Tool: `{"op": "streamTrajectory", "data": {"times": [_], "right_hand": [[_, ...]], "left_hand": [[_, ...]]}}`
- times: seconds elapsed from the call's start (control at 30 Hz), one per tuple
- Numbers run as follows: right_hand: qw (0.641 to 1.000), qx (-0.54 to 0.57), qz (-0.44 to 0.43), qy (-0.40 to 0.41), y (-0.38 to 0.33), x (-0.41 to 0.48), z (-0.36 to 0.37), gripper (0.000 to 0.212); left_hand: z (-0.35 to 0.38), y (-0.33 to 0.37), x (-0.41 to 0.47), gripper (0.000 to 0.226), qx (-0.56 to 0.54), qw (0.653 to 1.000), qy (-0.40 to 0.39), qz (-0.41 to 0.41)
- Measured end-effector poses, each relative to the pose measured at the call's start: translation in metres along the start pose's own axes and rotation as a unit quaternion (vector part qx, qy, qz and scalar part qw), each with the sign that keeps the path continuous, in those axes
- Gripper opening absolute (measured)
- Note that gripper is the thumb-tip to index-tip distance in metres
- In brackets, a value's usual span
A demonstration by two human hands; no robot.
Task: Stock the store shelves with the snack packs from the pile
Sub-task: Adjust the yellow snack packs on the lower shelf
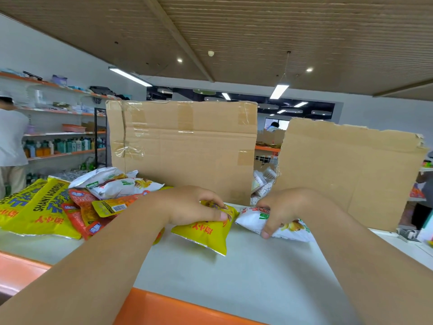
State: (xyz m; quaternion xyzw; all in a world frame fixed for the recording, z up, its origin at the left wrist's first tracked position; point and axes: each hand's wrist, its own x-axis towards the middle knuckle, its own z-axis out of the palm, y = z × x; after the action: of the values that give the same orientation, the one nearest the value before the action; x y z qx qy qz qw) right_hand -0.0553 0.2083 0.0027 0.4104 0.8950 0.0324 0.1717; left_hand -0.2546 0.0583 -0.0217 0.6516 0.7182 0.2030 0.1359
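Store shelf [234,273], white with an orange lip, carries everything; cardboard [182,146] stands behind, probably as a backstop. Your pile [77,202] lies left, its biggest yellow bag reading "SHANYAOBOPIAN". Your left hand [189,205] curls its fingers [210,197] round a yellow pack [206,233], your right hand [285,207] pinches a white pack [288,228], both packs resting on the shelf, likely being lined up
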Motion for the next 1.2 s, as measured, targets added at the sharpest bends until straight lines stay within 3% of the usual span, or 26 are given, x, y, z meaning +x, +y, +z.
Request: {"op": "streamTrajectory", "data": {"times": [0.13,0.23,0.37,0.43,0.5,0.53,0.6,0.67,0.8,1.0,1.2], "right_hand": [[1.000,-0.009,0.016,-0.003,-0.004,-0.006,-0.002,0.056],[0.999,-0.012,0.044,-0.002,-0.005,-0.011,-0.004,0.071],[0.975,0.178,0.135,-0.002,-0.007,-0.019,-0.008,0.104],[0.969,0.211,0.124,0.013,-0.005,-0.021,-0.013,0.095],[0.981,0.177,0.075,0.033,-0.002,-0.021,-0.016,0.060],[0.989,0.139,0.045,0.030,-0.001,-0.022,-0.017,0.057],[0.998,0.068,0.000,0.006,-0.003,-0.023,-0.018,0.072],[1.000,-0.003,-0.014,-0.018,-0.013,-0.028,-0.020,0.070],[0.993,-0.106,0.057,-0.022,-0.014,-0.023,-0.023,0.046],[0.988,-0.027,0.132,-0.073,0.011,-0.023,-0.017,0.076],[0.993,0.003,0.105,-0.044,0.012,-0.017,-0.012,0.071]], "left_hand": [[0.002,0.003,0.000,0.043,0.024,1.000,-0.007,-0.011],[-0.001,-0.001,0.000,0.043,0.038,0.999,0.000,-0.032],[-0.003,0.002,-0.004,0.039,0.037,0.999,-0.002,-0.029],[-0.003,0.003,-0.004,0.037,0.030,1.000,-0.002,-0.010],[-0.003,0.004,-0.005,0.039,0.022,1.000,-0.002,0.002],[-0.003,0.003,-0.005,0.041,0.021,1.000,-0.002,0.001],[-0.002,0.000,-0.003,0.044,0.030,0.999,-0.002,-0.011],[-0.003,0.000,-0.001,0.036,0.034,0.999,0.000,-0.018],[-0.006,-0.001,0.003,0.035,0.047,0.997,0.039,-0.036],[-0.013,-0.001,-0.004,0.064,0.151,0.987,-0.024,-0.052],[-0.009,-0.008,-0.008,0.038,0.129,0.990,-0.014,-0.057]]}}
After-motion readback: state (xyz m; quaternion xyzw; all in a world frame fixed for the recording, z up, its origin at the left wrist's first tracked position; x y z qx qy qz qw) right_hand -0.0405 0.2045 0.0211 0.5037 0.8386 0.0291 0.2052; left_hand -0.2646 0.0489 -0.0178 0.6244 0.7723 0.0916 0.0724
